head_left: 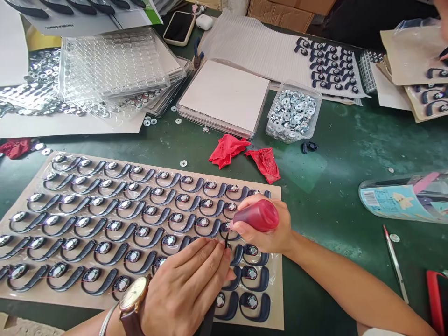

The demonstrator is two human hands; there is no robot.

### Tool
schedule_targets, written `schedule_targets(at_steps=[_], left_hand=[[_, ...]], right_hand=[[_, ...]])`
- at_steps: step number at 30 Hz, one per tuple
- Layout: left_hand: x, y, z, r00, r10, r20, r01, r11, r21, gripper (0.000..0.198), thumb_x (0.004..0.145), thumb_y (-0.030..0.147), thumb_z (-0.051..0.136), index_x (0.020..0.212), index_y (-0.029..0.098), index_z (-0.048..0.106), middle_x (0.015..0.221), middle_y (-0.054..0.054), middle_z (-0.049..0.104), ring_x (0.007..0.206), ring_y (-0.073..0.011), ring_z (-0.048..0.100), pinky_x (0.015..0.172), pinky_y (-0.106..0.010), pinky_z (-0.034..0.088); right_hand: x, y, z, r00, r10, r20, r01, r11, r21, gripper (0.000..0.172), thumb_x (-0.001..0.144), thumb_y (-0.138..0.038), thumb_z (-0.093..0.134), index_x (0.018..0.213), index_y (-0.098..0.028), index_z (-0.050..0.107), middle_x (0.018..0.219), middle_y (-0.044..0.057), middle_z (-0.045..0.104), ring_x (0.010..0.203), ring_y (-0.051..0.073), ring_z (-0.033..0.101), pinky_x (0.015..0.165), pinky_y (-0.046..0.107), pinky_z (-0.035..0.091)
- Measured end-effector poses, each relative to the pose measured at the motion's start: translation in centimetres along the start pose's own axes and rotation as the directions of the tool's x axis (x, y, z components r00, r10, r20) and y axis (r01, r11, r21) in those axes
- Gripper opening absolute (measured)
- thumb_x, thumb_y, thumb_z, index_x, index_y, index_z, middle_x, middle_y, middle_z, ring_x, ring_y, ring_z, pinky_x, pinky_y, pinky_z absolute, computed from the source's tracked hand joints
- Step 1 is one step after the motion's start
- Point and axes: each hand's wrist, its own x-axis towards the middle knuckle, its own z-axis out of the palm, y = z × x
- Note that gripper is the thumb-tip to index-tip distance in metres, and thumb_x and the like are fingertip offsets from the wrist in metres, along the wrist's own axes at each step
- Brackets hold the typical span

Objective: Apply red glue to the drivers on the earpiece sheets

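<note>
My right hand [268, 224] is wrapped round a red squeeze bottle [257, 215], tilted with its narrow end toward the small parts on the sheet. My left hand [191, 275], with a watch at its wrist, lies low over the same sheet, fingers together and the thumb partly beneath. A thin black tool [227, 237] sticks out past its fingertips, close to the bottle's end; most of it is hidden. Rows of dark curved ear-hook pieces [86, 252] with round silver discs cover the brown sheet [276, 298]. The pieces under my left hand are concealed.
Beyond the sheet lie two red cloth scraps [229, 150] and a clear tub [294, 112] of metal washers. Stacked clear trays [115, 70] stand at back left. A pen-like tool [395, 263] and a clear container [402, 198] lie right. Another person's hand [443, 18] shows at top right.
</note>
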Motion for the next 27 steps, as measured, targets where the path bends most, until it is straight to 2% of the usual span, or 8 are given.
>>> schedule_targets(at_steps=[3,7,12,16,27], left_hand=[[-0.05,0.06,0.04,1.000,-0.016,0.000,0.016,1.000,-0.015,0.028,0.097,0.015,0.046,0.114,0.006,0.066,0.116,-0.010,0.070,0.118,-0.0201,0.061,0.119,-0.035,0.034],[0.08,0.03,0.06,1.000,-0.004,-0.007,0.004,1.000,-0.016,0.026,0.096,0.015,0.048,0.113,0.005,0.066,0.113,-0.011,0.070,0.117,-0.0205,0.062,0.118,-0.036,0.036],[0.08,-0.03,-0.04,1.000,-0.011,-0.002,0.011,1.000,-0.019,0.026,0.095,0.016,0.051,0.113,0.006,0.066,0.113,-0.011,0.071,0.117,-0.0207,0.062,0.116,-0.036,0.040],[0.07,-0.15,-0.09,1.000,0.000,0.021,0.001,1.000,-0.022,0.026,0.094,0.016,0.053,0.114,0.005,0.065,0.115,-0.012,0.070,0.118,-0.0213,0.061,0.117,-0.036,0.038],[0.19,-0.26,-0.12,1.000,-0.011,0.011,0.012,0.999,-0.053,0.026,0.095,0.015,0.050,0.113,0.005,0.066,0.114,-0.011,0.071,0.117,-0.0212,0.062,0.116,-0.036,0.040]], right_hand=[[-0.10,0.13,0.11,1.000,-0.003,-0.027,0.003,1.000,-0.023,0.021,0.075,-0.036,0.075,0.082,-0.019,0.065,0.070,0.001,0.070,0.055,0.014,0.067,0.054,0.026,0.056],[-0.18,0.17,0.20,0.996,0.077,-0.034,-0.077,0.997,0.005,0.023,0.075,-0.037,0.075,0.084,-0.020,0.063,0.067,0.000,0.070,0.057,0.015,0.067,0.057,0.027,0.057],[-0.25,0.07,0.03,0.993,0.105,-0.054,-0.102,0.993,0.052,0.023,0.074,-0.037,0.076,0.084,-0.021,0.062,0.068,0.001,0.070,0.056,0.016,0.067,0.058,0.028,0.058],[-0.13,-0.15,-0.09,0.985,0.148,-0.091,-0.142,0.987,0.071,0.020,0.076,-0.036,0.073,0.083,-0.022,0.061,0.066,0.002,0.069,0.058,0.017,0.067,0.058,0.030,0.058],[0.08,-0.02,-0.02,0.975,0.216,-0.050,-0.214,0.976,0.043,0.020,0.076,-0.039,0.072,0.080,-0.022,0.062,0.064,0.001,0.068,0.057,0.017,0.065,0.057,0.029,0.057]])
